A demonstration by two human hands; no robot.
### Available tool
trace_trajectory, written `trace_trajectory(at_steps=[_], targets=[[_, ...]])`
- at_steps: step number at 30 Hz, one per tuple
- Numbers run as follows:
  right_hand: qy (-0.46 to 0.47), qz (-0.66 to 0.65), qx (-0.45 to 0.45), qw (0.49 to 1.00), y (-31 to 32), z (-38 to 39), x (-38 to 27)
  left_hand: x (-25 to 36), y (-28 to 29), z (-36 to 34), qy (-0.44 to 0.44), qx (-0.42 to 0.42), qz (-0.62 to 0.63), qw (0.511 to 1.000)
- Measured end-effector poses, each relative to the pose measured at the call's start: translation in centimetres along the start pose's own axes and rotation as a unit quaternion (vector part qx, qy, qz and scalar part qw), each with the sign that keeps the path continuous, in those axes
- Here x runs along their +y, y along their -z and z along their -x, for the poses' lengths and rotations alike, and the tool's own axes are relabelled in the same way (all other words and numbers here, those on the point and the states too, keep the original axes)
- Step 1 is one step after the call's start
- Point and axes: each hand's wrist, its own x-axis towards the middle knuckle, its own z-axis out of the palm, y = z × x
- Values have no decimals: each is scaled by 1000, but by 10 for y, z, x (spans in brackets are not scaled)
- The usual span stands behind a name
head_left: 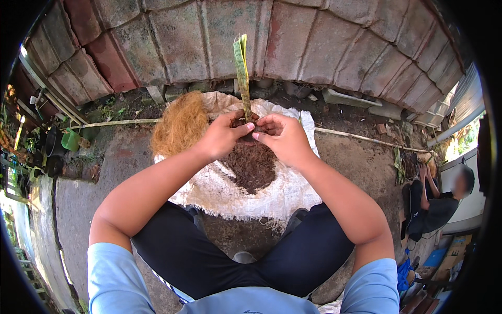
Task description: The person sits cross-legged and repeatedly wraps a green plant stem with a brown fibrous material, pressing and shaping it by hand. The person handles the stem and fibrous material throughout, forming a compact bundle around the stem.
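A snake plant [242,73], with one tall green, yellow-edged leaf, stands upright between my hands. My left hand [230,133] curls round its base from the left, thumb pressed in at the front. From the right, my right hand [285,137] closes on the same base, thumb and fingers bent inward. Dark soil clings to the fingertips; the base itself is mostly hidden by them. Directly below lies a heap of dark brown soil [251,170] on a white woven sack [293,196]. A tuft of orange-brown fibre [180,123] rests beside my left hand on the sack.
Roof tiles [230,39] form a sloping barrier beyond the sack. A long thin pole [361,137] lies across the ground at the right. Another person [436,206] sits at the far right with hands by some plant material. A green pot [71,140] stands at left.
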Motion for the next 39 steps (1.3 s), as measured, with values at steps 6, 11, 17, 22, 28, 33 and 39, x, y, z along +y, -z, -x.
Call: trace_trajectory(at_steps=[6, 11, 17, 22, 28, 33, 39], targets=[[-42, -186, -83, 978, 15, -6, 2, 10, 4, 5, -4, -44, 12, 999], [-91, -281, -84, 952, 14, -3, 3, 14, 3, 8, -6, -56, 20, 998], [-45, -172, -16, 984, 3, 0, -4, -5, 16, 1, 32, -80, 143, 986], [-67, -267, 23, 961, 2, -6, 8, 2, 10, 0, 35, -66, 153, 985], [-107, -216, 10, 971, 15, -7, 12, 1, 31, -2, 30, -72, 140, 987], [-194, -177, -20, 965, 15, -4, 16, 2, 29, 2, 1, -69, 90, 994], [-190, -434, -48, 880, 2, 4, -3, -4, 20, 0, -32, -4, -51, 998]])
